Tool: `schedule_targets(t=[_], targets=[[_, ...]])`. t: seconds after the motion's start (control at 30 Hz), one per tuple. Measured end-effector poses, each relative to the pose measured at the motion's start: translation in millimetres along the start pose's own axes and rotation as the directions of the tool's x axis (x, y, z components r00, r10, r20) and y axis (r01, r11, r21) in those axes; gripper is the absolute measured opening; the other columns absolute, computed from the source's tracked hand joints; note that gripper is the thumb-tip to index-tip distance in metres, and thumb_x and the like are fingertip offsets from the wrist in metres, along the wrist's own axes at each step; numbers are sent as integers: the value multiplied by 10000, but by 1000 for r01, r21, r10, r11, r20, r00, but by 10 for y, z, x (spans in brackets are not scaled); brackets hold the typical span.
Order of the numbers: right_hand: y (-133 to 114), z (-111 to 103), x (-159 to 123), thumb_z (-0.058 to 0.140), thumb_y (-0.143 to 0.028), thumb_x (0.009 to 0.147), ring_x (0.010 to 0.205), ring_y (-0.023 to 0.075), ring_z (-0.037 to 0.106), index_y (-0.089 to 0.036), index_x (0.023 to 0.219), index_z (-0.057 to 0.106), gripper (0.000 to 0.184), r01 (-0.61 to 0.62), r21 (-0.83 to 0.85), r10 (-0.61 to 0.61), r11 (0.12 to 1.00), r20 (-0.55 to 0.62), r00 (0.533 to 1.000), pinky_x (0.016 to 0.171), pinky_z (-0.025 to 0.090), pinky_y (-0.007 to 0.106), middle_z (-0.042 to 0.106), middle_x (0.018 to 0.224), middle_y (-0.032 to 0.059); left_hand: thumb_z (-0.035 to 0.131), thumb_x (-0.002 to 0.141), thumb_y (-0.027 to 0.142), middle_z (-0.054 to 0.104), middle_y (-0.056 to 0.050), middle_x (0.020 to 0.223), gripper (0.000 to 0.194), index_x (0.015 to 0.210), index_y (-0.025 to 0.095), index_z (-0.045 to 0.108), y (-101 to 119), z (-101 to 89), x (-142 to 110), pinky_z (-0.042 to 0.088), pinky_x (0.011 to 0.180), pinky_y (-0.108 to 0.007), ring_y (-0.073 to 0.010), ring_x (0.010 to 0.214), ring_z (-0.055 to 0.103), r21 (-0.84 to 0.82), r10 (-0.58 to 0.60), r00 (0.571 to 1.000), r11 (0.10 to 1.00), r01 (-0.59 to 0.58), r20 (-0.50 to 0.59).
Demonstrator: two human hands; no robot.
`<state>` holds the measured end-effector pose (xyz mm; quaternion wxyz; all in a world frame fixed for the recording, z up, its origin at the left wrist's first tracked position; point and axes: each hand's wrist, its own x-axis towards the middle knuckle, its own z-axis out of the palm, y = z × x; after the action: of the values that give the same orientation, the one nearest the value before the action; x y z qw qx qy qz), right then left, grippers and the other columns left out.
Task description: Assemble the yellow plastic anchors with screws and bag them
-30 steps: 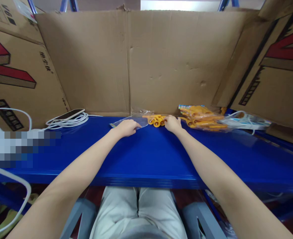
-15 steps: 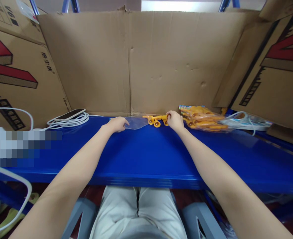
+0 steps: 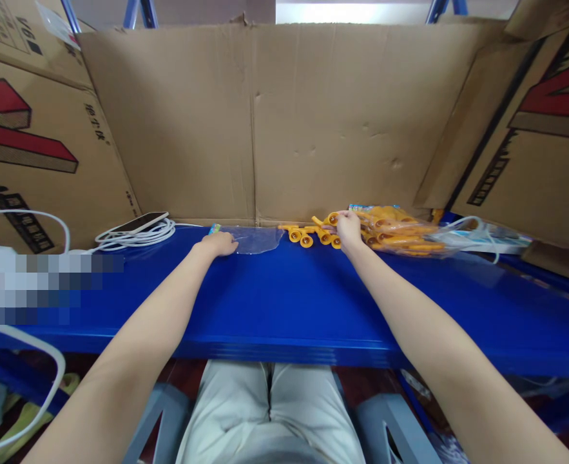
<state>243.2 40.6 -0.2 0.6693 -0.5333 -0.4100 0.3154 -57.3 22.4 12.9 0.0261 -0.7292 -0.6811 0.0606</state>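
Observation:
My left hand (image 3: 220, 243) is closed at the left end of a flat clear plastic bag (image 3: 258, 240), beside its small coloured header. My right hand (image 3: 350, 229) grips a yellow pipe-shaped toy (image 3: 333, 219), whose round cup faces me just left of the fingers; part of it is hidden by the hand. Several more yellow pipe-shaped toys (image 3: 306, 240) lie loose between the bag and my right hand. Just right of that hand sits a filled clear bag of yellow pipe-shaped toys (image 3: 403, 232), with a coloured header on top.
Cardboard (image 3: 284, 122) stands upright behind the blue tabletop (image 3: 284, 303). Large boxes flank both sides. A phone (image 3: 142, 223) lies on a coiled white cable (image 3: 136, 237) at the left. At the right is a white-and-blue packet (image 3: 497, 242).
My left hand has shifted left, and the clear bag now lies flatter. My right hand has moved right, lifting one yellow pipe-shaped toy away from the loose ones.

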Motion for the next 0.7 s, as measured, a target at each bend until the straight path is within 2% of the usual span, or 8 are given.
schedule_targets(t=[0.1,0.2,0.33,0.43,0.57,0.7], targets=[[-46,49,-36,399,-91,769,472,57,573,-207,811,403,123,12,85,-12,996,2,1000,413,386,152,554,775,-28,272,914,463,522,-127,1368,571,1293,149,561,-21,39,18,438,956,-409,-314,1222,506,-2,-32,999,999,32,21],[-74,99,-77,422,-129,730,487,67,577,-207,799,422,104,74,173,-82,982,40,996,423,406,163,580,774,-34,259,918,486,471,-127,1413,598,1341,147,513,-50,66,32,428,966,-405,-319,1266,460,-5,-62,997,998,62,36],[-102,164,-183,441,-178,681,511,75,587,-194,758,459,80,126,307,-176,943,139,975,473,453,204,616,858,-23,245,923,467,503,-140,1383,590,1299,132,551,-98,82,74,417,974,-369,-293,1238,495,-12,-25,999,1000,26,48],[-100,218,-298,473,-252,685,544,100,605,-185,717,489,76,137,334,-225,933,243,943,526,496,260,627,886,-6,249,922,452,517,-150,1367,586,1284,111,559,-121,81,103,417,970,-342,-280,1224,509,-3,-3,999,1000,3,46],[-62,308,-474,561,-297,715,590,112,611,-190,702,469,141,132,251,-230,959,414,881,559,519,280,631,872,9,255,925,441,538,-162,1340,573,1280,108,557,-121,77,106,425,958,-331,-276,1209,522,-2,-2,1000,1000,3,26],[-13,384,-633,564,-200,737,649,93,605,-188,684,427,147,133,101,-167,986,634,755,604,536,263,641,904,21,289,918,456,578,-171,1287,554,1240,116,587,-128,95,120,432,944,-310,-268,1183,545,-12,-3,1000,1000,3,4]])
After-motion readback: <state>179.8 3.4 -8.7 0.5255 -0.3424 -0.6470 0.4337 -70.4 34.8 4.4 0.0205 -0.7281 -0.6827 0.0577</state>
